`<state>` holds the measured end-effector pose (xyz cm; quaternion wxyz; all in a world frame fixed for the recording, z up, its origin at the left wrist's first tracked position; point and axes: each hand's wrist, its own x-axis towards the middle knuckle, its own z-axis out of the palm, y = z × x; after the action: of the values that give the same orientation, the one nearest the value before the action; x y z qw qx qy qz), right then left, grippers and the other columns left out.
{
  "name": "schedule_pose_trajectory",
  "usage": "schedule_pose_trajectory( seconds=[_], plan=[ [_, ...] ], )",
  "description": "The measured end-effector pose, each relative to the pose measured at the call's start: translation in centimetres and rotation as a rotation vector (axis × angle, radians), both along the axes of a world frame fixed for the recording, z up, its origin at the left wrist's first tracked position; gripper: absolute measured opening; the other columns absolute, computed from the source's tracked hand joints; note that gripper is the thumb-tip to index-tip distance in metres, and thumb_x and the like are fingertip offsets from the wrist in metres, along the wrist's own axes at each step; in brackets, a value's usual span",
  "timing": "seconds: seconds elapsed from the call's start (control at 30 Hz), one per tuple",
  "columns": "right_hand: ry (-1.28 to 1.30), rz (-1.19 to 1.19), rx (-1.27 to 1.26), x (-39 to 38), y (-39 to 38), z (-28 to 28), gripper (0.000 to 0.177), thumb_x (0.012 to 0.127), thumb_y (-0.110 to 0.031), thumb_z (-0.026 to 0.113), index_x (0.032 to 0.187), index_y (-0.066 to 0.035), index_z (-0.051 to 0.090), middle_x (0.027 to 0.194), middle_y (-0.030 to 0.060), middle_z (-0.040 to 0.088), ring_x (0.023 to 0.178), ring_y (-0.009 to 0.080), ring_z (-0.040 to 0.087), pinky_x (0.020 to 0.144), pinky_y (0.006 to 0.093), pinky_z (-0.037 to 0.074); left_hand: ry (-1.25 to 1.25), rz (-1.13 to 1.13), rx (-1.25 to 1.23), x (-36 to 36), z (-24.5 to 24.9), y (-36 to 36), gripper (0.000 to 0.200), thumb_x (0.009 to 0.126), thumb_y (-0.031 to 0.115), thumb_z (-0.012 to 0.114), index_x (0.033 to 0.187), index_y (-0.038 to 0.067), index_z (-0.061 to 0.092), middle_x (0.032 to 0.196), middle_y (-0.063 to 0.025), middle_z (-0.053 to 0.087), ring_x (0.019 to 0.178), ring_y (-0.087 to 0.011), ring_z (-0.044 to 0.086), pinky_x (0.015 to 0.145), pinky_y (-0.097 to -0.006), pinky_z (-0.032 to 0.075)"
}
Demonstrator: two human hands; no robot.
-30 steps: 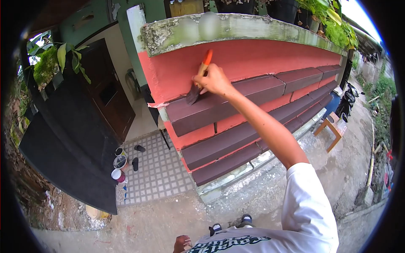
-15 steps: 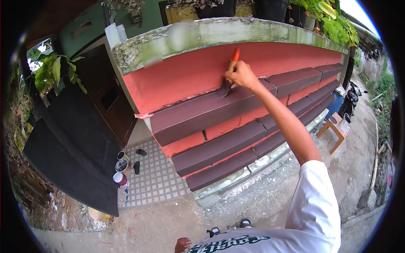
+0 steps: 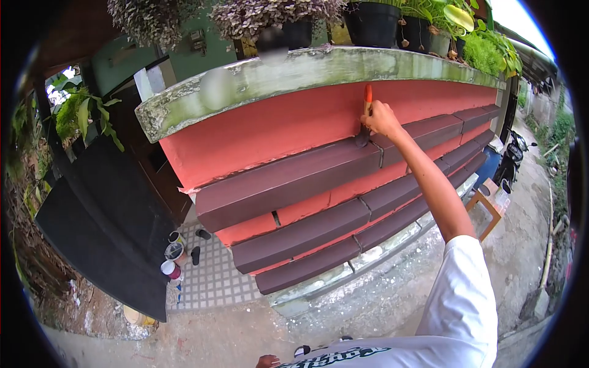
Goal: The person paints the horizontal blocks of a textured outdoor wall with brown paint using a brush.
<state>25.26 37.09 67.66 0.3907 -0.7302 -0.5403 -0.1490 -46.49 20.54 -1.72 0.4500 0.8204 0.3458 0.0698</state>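
My right hand (image 3: 381,119) grips a paintbrush (image 3: 368,94) with an orange-tipped handle. Its dark bristles press on the top of the uppermost dark brown ledge (image 3: 288,175), where that meets the coral-red wall (image 3: 264,135). A gap between two ledge sections lies just right of the bristles. At the bottom edge, beside my white shirt, my left hand (image 3: 267,361) shows only in part. Its fingers look curled, and whatever they may hold is hidden.
Potted plants (image 3: 371,24) stand on the mossy concrete top (image 3: 276,73) above the wall. More brown ledges (image 3: 307,242) run below. Paint containers (image 3: 171,268) and slippers are on the tiled floor at left. A wooden stool (image 3: 485,211), a blue barrel and a motorcycle are at right.
My right hand has moved the brush rightward along the ledge, near the gap between sections. The view has shifted, showing more of the plants above. My left hand sits lower in view.
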Motion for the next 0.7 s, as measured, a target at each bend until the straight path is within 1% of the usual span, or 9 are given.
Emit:
schedule_pose_trajectory(
  seconds=[0.07,0.17,0.23,0.37,0.47,0.5,0.6,0.7],
  plan=[
    [-0.145,-0.08,0.1,1.4,0.6,-0.6,0.032,0.077,-0.026,0.073,0.076,0.005,0.065,0.076,0.0249,0.069,0.082,0.0438,0.069,0.079,0.0487,0.055,0.001,0.023,-0.032,0.9,-0.2,-0.3,0.04,0.083,0.01,0.067,0.123,0.008,0.069,0.118,-0.0143,0.069,0.11,-0.0297,0.067,0.098,-0.0365,0.053],
    [-0.198,-0.06,-0.033,0.9,-0.9,1.6,0.03,0.077,-0.026,0.074,0.078,0.003,0.064,0.08,0.0259,0.069,0.086,0.0453,0.067,0.079,0.0502,0.054,-0.002,0.05,-0.072,2.0,-0.5,-0.5,0.04,0.083,0.01,0.067,0.123,0.007,0.068,0.119,-0.0144,0.069,0.11,-0.0295,0.067,0.098,-0.0365,0.053],
    [-0.201,-0.029,-0.073,0.6,-1.4,2.3,0.029,0.077,-0.025,0.073,0.079,0.002,0.064,0.08,0.0257,0.068,0.085,0.0454,0.067,0.078,0.0505,0.053,-0.001,0.061,-0.092,2.2,-0.6,-0.7,0.04,0.083,0.01,0.067,0.123,0.007,0.068,0.119,-0.0145,0.069,0.111,-0.0294,0.066,0.099,-0.0365,0.053],
    [-0.28,-0.003,-0.118,-0.9,-1.8,2.2,0.023,0.077,-0.022,0.073,0.08,-0.001,0.065,0.081,0.0245,0.069,0.086,0.0458,0.067,0.078,0.0515,0.054,0.002,0.069,-0.112,2.0,-0.8,-0.8,0.04,0.084,0.009,0.066,0.123,0.005,0.067,0.12,-0.0147,0.069,0.112,-0.0291,0.066,0.099,-0.0364,0.053],
    [-0.328,0.042,-0.132,-2.8,-1.6,1.8,0.023,0.076,-0.021,0.072,0.079,0.0,0.065,0.08,0.0244,0.069,0.085,0.0455,0.067,0.077,0.0514,0.054,0.0,0.061,-0.098,1.4,-0.9,-0.4,0.04,0.084,0.009,0.066,0.123,0.004,0.067,0.12,-0.0148,0.069,0.112,-0.029,0.066,0.1,-0.0364,0.052],
    [-0.346,0.029,-0.185,-3.4,-1.5,1.9,0.021,0.075,-0.02,0.07,0.08,0.0,0.065,0.082,0.0248,0.069,0.084,0.045,0.067,0.077,0.0514,0.054,-0.001,0.055,-0.082,1.2,-1.0,-0.3,0.04,0.084,0.009,0.066,0.123,0.004,0.066,0.121,-0.0149,0.069,0.113,-0.0289,0.066,0.1,-0.0364,0.052],
    [-0.385,0.052,-0.163,-4.8,-0.3,1.0,0.023,0.076,-0.018,0.071,0.071,0.002,0.061,0.07,0.0237,0.065,0.076,0.0451,0.065,0.073,0.0499,0.053,-0.007,0.027,-0.017,-0.1,-1.3,0.1,0.04,0.084,0.008,0.066,0.123,0.003,0.066,0.121,-0.015,0.068,0.113,-0.0287,0.066,0.1,-0.0363,0.052],
    [-0.373,0.084,-0.113,-6.7,-0.1,0.3,0.022,0.076,-0.017,0.071,0.068,0.002,0.061,0.068,0.0241,0.063,0.073,0.0453,0.065,0.071,0.049,0.053,-0.006,-0.001,0.046,-1.4,-1.8,0.3,0.04,0.084,0.008,0.065,0.124,0.002,0.065,0.122,-0.0152,0.068,0.114,-0.0285,0.066,0.101,-0.0363,0.052]
  ],
)
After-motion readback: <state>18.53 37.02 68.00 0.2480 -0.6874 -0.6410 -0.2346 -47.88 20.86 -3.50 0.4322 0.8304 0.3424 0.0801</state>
